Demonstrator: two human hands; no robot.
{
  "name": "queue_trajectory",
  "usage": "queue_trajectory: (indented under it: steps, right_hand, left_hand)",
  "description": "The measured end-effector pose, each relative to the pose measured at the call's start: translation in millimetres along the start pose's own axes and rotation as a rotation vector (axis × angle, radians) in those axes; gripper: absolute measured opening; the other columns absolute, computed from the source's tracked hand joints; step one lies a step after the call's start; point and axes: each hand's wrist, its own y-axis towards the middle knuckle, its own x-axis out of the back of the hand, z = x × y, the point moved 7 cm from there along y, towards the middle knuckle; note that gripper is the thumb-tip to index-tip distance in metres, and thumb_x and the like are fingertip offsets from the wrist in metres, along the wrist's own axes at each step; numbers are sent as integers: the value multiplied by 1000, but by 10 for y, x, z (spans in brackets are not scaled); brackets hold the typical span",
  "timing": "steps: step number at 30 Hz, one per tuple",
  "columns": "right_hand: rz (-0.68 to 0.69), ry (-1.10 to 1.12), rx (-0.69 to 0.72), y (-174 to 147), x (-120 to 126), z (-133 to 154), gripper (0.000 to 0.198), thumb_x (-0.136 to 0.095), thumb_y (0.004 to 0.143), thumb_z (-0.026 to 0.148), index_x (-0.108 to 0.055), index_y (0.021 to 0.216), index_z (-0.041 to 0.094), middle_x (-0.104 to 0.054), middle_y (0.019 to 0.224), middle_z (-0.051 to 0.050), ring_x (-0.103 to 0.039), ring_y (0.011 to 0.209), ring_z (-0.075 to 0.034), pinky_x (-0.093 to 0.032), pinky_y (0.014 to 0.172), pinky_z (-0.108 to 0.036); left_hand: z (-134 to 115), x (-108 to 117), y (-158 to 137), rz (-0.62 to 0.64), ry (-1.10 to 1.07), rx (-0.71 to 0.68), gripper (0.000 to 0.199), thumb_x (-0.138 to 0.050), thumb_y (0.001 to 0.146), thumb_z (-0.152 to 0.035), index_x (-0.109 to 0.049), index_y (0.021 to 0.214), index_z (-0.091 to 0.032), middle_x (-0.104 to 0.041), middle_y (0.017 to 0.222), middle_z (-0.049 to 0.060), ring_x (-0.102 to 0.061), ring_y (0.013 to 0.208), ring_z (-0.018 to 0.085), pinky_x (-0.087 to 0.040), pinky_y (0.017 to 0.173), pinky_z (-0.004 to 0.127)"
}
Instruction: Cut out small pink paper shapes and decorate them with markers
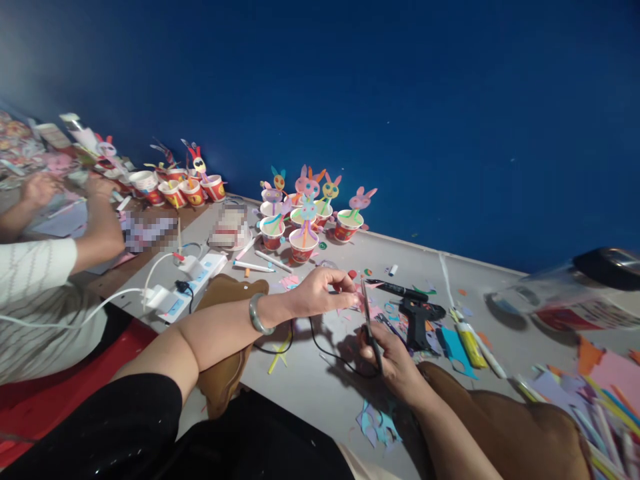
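Observation:
My left hand (323,292), with a bangle (257,315) on its wrist, pinches a small piece of pink paper (361,293) between thumb and fingers. Scissors (369,323) are gripped in my right hand (390,357), their blades pointing away from me and up against the pink paper. Whether the blades are parted I cannot tell. Just beyond the scissors lie a black marker (400,289) and a black glue gun (420,320). Paper scraps in pink, blue and other colours surround both hands, with a pile of blue scraps (379,423) nearer to me.
Paper cups (303,247) with paper rabbit figures stand by the blue wall (375,100). A power strip (187,287) lies left, a clear jar (565,293) right. Cables cross the table. At far left, another person's hands (40,190) work. Coloured paper (610,373) piles at right.

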Motion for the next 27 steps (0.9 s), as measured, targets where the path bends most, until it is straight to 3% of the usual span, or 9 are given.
queue_trajectory:
  steps: [12, 21, 24, 27]
  right_hand:
    - [2, 0, -20, -11, -2, -13, 68, -41, 78, 85, -51, 62, 19, -53, 64, -3, -47, 65, -17, -40, 63, -33]
    - [14, 9, -45, 23, -26, -21, 51, -46, 85, 66, -51, 61, 20, -54, 60, -2, -48, 60, -16, -39, 58, -29]
    - [-25, -51, -74, 64, 19, -99, 47, -47, 84, 63, -51, 63, 21, -55, 61, -2, -49, 60, -16, -40, 58, -28]
    - [-86, -217, -123, 79, 127, -166, 46, -47, 84, 61, -43, 59, 23, -50, 56, 0, -47, 56, -15, -36, 55, -28]
  left_hand:
    - [19, 1, 8, 18, 28, -6, 19, -68, 77, -32, -64, 71, -14, -64, 68, 1, -54, 67, 10, -44, 68, 24]
    - [36, 82, 68, 7, 73, 21, 21, -67, 76, -33, -64, 71, -13, -63, 72, 1, -53, 69, 10, -42, 69, 23]
    - [70, 198, 123, 79, 187, 71, 24, -68, 76, -37, -65, 73, -13, -63, 70, 0, -53, 67, 10, -40, 65, 23]
    - [130, 232, 89, 295, 409, 140, 22, -72, 73, -35, -69, 73, -13, -65, 68, 0, -54, 64, 10, -37, 60, 23]
